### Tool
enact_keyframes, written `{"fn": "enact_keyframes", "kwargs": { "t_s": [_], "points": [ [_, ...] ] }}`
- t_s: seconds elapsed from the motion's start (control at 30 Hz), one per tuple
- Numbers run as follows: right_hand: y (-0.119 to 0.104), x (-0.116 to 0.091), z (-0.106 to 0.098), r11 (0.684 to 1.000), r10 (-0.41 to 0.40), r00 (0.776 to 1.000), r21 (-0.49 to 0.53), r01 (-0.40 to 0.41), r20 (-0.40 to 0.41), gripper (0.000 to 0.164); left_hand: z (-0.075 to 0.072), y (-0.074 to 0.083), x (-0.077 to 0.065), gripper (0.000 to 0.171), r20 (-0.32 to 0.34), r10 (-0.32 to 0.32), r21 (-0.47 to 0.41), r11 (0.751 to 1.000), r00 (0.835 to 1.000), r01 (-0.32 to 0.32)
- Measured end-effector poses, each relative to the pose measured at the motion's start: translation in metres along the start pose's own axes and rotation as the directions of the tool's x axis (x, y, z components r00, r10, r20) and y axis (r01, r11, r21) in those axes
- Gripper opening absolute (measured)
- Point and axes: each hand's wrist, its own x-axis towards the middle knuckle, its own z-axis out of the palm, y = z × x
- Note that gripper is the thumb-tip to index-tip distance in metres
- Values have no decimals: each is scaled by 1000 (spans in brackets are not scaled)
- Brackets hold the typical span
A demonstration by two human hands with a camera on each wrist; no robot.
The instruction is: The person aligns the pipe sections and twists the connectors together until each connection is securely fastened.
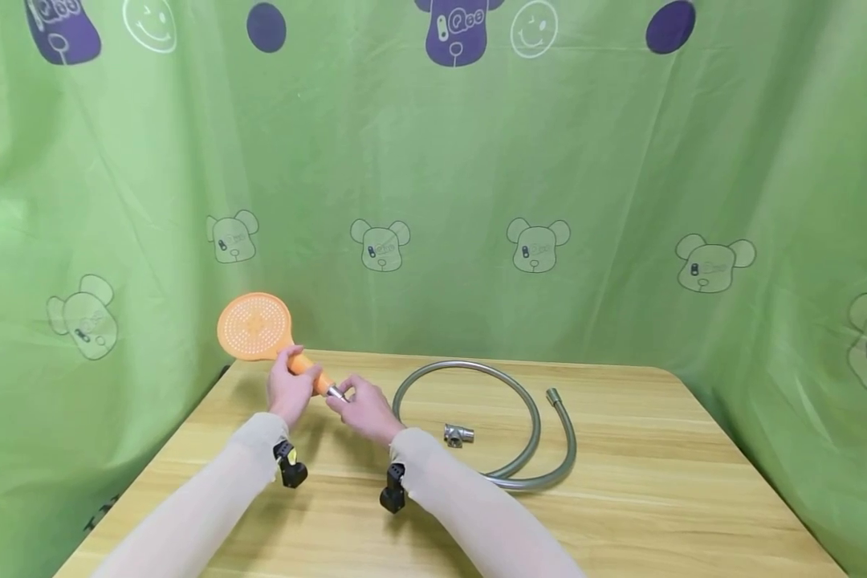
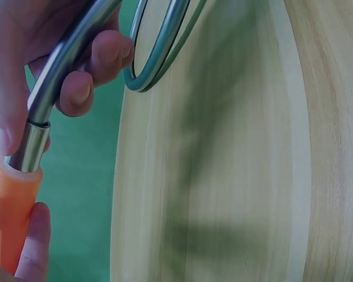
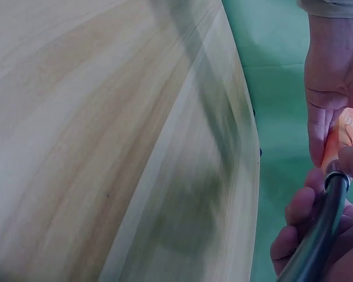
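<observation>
An orange handheld shower head is raised over the table's far left, its round perforated face toward the head camera. My left hand grips its handle. At the handle's lower end, the fingers of my right hand pinch the silver end nut of a grey metal shower hose. In the left wrist view that nut meets the handle's opening in line with it. The right wrist view shows the hose running back through my right hand, with the orange handle beyond.
A chrome T-shaped fitting lies on the wooden table. Around it the hose makes a wide loop, and its other end points to the back right. A green printed curtain surrounds the table's back and sides.
</observation>
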Motion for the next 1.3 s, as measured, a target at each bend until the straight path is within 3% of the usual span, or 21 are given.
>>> {"fn": "enact_keyframes", "kwargs": {
  "t_s": [0.27, 0.57, 0.73, 1.1, 1.3],
  "points": [
    [4, 0, -5, 997, 3, 1000, -73, -4, -4, 23, 0, -1, -1, 55, -11, 4, 62, 998, 1000, -3],
    [7, -9, -31, 984, -52, 998, -174, 48, -18, 34, 0, -6, -1, 54, -16, -6, 128, 992, 1000, 8],
    [12, -13, -48, 968, -85, 995, -242, 71, -47, 35, 0, -10, -1, 56, 0, -28, 91, 996, 1000, 28],
    [27, -28, -81, 957, -92, 994, -282, 72, -60, 40, 2, -13, -2, 59, 17, -52, 71, 996, 998, 51],
    [33, -34, -96, 944, -104, 992, -321, 74, -77, 32, 0, -13, -3, 57, 39, -63, 71, 996, 997, 60]
  ]
}}
